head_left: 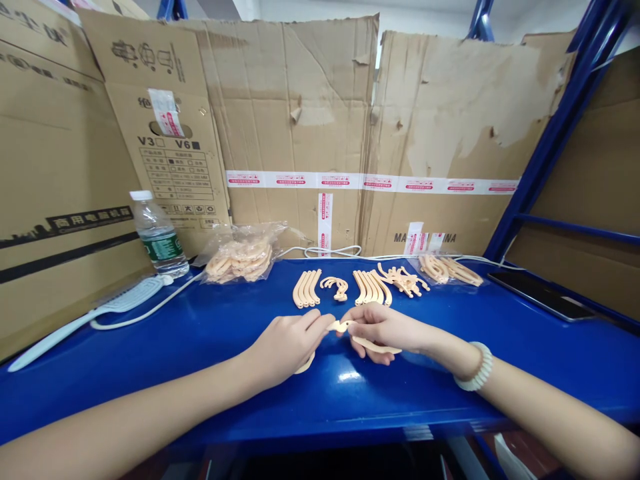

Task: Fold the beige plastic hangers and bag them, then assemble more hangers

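Note:
Near the table's front, my left hand (295,340) pinches one end of a beige curved plastic piece, part of which shows below the palm. Close beside it, my right hand (377,328) grips another beige curved plastic piece (376,347) that sticks out under the fingers. Between the fingertips the pieces meet at a rounded end (342,326) with a small dark hole; whether they are joined I cannot tell. Just beyond the hands lie a left row of curved arms (307,289), some small hook-shaped pieces (336,287), a right row of curved arms (371,288) and a loose pile of small parts (404,280).
Bags of beige parts lie at the back left (243,257) and back right (447,269). A water bottle (159,237) and a pale hairbrush (120,300) are at left, a dark flat device (537,293) at right. A white cable (320,252) runs along the cardboard wall (295,133).

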`<state>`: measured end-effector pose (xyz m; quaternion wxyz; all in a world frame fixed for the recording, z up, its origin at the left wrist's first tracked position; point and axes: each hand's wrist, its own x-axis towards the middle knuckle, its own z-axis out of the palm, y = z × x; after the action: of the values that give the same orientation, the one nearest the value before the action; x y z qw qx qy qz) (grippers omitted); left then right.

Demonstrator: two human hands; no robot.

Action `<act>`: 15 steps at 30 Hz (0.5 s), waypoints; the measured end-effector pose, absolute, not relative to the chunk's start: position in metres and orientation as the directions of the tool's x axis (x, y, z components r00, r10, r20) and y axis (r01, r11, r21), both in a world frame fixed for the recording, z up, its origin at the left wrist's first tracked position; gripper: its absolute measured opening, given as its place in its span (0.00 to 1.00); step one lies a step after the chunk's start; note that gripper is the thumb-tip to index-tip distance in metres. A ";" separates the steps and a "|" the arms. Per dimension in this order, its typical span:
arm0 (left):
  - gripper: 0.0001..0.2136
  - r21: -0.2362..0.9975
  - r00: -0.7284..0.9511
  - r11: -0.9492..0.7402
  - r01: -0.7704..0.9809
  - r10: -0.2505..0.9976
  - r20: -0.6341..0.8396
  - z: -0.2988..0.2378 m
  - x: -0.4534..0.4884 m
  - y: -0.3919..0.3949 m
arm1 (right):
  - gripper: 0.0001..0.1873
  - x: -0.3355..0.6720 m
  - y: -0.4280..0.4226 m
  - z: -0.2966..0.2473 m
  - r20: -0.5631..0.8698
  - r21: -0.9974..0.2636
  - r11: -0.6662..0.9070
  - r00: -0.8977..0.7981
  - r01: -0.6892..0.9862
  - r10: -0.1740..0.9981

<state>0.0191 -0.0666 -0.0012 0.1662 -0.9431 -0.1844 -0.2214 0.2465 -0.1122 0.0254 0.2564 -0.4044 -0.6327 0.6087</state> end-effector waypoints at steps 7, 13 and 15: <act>0.06 -0.339 0.896 -0.860 0.381 0.254 0.365 0.006 0.020 -0.074 | 0.16 0.244 -0.113 0.025 -0.222 -0.950 -0.036 -0.587 0.311 0.779; 0.08 -0.379 0.920 -0.853 0.358 0.254 0.299 0.008 0.019 -0.078 | 0.14 0.239 -0.117 0.028 -0.256 -0.910 -0.012 -0.537 0.415 0.804; 0.09 -0.390 0.928 -0.856 0.340 0.239 0.285 0.008 0.019 -0.078 | 0.14 0.239 -0.118 0.027 -0.248 -0.903 0.009 -0.537 0.430 0.806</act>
<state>0.0191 -0.0782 0.0076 0.2217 -0.9566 -0.1512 -0.1138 0.2391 -0.1183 0.0274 0.1735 -0.4487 -0.6888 0.5423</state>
